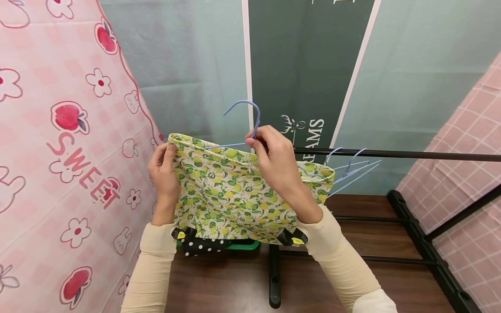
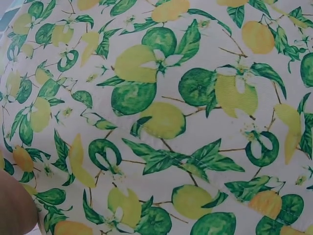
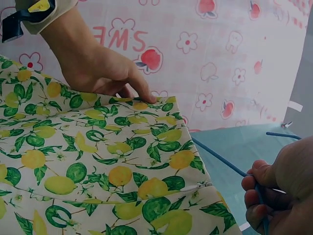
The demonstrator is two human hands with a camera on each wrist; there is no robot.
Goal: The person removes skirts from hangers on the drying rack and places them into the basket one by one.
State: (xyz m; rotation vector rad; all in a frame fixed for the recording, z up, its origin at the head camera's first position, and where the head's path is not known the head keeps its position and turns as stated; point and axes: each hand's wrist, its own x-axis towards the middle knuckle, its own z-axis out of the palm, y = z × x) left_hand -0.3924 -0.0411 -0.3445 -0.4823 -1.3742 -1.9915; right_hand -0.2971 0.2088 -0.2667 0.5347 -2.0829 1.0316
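A lemon-print skirt (image 1: pixel 235 195) with a white ground hangs spread between both hands. My left hand (image 1: pixel 162 169) pinches its top left corner, thumb on the near side. My right hand (image 1: pixel 275 161) grips a blue wire hanger (image 1: pixel 258 115) at the base of its hook, which points up. The hanger's arms run inside the skirt's top opening, their middle hidden behind the right hand. In the right wrist view a zipper (image 3: pixel 195 186) shows at the skirt's top edge. The skirt's cloth (image 2: pixel 161 122) fills the left wrist view.
A black rail (image 1: pixel 399 154) with several blue hangers (image 1: pixel 354 167) stands to the right. Its dark foot (image 1: pixel 275 278) rests on the brown floor (image 1: pixel 219 287). Below the skirt lie a green tray (image 1: pixel 242 246) and black polka-dot cloth (image 1: pixel 203 247). A pink curtain (image 1: pixel 78 152) borders the left.
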